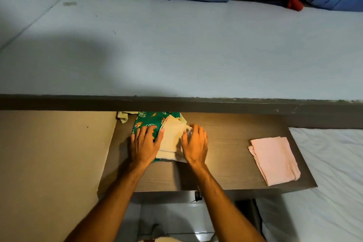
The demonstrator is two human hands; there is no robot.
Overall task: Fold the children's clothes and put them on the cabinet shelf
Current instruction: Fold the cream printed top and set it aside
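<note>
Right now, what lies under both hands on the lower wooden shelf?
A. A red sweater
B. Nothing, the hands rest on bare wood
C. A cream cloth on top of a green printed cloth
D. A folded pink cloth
C: the left hand and right hand press flat on a cream cloth that lies over a green printed cloth, while the pink cloth lies apart to the right.
</note>
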